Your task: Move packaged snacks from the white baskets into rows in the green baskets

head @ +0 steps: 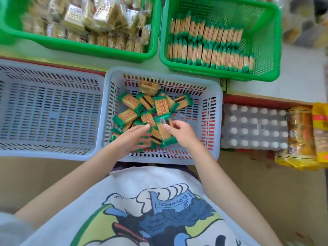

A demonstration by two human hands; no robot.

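Head camera looks down on a person in a white printed T-shirt (145,210), standing close to a low shelf. Both bare forearms reach forward into the middle white slotted plastic basket (215,125), which is nearest to the body.

The left hand (132,139) lies over the loose heap of snacks, its fingers stretched and a little spread, touching the packets under it; I cannot tell if it grips any of them. The right hand (181,131) pinches with thumb and fingertips the side of one green-and-tan wrapped biscuit packet (164,130), which lies lengthwise between the two hands, on top of the heap.

The other loose biscuit packets (134,105) lie in all directions in the left and far part of this basket. Just beside it on the left stands a second white slotted basket (51,110), with its bottom showing. On the right, a shrink-wrapped pack of white-capped bottles (253,128) sits under the shelf edge, and yellow snack bags (301,137) beside it.

Farther away, on the shelf, the right green plastic basket (266,41) holds two neat rows of the same packets standing on edge (205,45), filling its left part. The left green basket (88,48) is full of pale clear-wrapped snacks (85,20), blurred.
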